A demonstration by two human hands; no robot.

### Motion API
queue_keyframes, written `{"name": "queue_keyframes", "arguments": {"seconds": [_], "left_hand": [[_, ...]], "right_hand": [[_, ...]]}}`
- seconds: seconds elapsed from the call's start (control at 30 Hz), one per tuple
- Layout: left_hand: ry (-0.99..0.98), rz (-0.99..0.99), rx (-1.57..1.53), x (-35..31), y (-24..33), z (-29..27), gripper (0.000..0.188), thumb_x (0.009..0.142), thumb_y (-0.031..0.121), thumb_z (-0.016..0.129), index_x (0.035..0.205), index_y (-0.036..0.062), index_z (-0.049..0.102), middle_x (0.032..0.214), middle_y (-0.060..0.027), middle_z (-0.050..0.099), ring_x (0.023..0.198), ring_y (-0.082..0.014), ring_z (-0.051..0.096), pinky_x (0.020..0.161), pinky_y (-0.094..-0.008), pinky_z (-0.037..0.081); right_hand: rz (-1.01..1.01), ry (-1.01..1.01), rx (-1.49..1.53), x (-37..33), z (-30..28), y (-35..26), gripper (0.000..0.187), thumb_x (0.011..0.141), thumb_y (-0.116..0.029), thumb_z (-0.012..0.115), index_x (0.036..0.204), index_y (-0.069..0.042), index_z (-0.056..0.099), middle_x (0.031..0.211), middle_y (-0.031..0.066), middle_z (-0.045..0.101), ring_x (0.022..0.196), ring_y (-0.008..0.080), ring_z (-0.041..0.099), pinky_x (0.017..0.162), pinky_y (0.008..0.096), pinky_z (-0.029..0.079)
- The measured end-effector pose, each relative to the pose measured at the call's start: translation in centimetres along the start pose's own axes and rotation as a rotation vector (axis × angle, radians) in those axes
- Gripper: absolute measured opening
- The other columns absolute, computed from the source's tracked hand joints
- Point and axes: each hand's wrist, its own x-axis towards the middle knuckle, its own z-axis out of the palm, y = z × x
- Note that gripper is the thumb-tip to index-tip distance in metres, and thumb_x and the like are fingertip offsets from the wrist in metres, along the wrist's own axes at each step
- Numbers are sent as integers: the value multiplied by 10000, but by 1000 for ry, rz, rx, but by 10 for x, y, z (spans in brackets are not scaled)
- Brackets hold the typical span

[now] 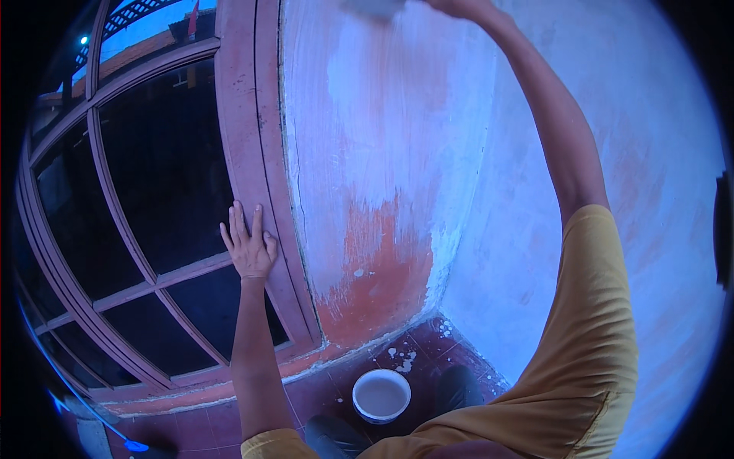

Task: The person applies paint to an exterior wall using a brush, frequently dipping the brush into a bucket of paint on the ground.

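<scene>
My right hand (457, 7) is raised at the top edge and only partly in view. It grips a blurred, greyish-white paintbrush (373, 9) against the upper wall; the handle is hidden. Whitish streaks cover most of this wall (386, 153), while an orange-red patch shows lower down. Flat against the brownish-pink wooden frame of a window or door (254, 99) lies my left hand (251, 249), fingers spread and holding nothing. On the floor between my legs stands a round white bucket (380, 419) with pale paint (381, 395) in it.
A second whitewashed wall (535, 252) meets the first in a corner at the right. Dark glass panes (164, 161) fill the frame. White splatters (405, 359) dot the dark red floor tiles (336, 390). A blue-headed pole (136, 445) lies at lower left.
</scene>
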Motion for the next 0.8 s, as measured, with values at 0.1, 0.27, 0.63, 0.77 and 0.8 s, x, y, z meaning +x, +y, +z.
{"name": "queue_keyframes", "arguments": {"seconds": [0.1,0.27,0.63,0.77,0.8], "left_hand": [[10,12,-18,0,4,0,520,764,198,468,1282,163,493,1455,-146,263,1355,-292,243,1091,-527,168],[13,10,0,-1,-1,-2,518,756,189,477,1272,151,504,1457,-151,260,1357,-297,238,1088,-534,168],[-23,18,-19,-3,-5,-1,549,769,176,459,1315,130,433,1457,-167,241,1364,-308,209,1096,-535,138],[-26,16,-22,-2,-2,0,549,763,173,462,1309,127,443,1457,-169,241,1363,-310,214,1096,-537,136],[-17,21,-38,-1,-2,-1,548,759,171,463,1305,127,449,1458,-167,240,1362,-311,213,1097,-537,135]], "right_hand": [[113,150,60,19,-2,7,205,777,-167,633,932,-55,704,881,147,679,812,294,650,710,388,502],[60,414,-115,16,67,-9,228,789,-199,608,993,-122,673,813,152,661,767,314,639,646,441,503],[-178,-218,142,-135,30,-73,261,802,-212,628,1053,-153,669,739,127,653,660,295,631,593,401,501],[-9,231,22,-55,11,-14,284,783,-266,649,1049,-170,680,768,142,653,717,330,627,634,406,499],[57,286,8,-33,5,-6,277,790,-264,635,1051,-182,680,770,147,653,715,333,628,642,414,501]]}}
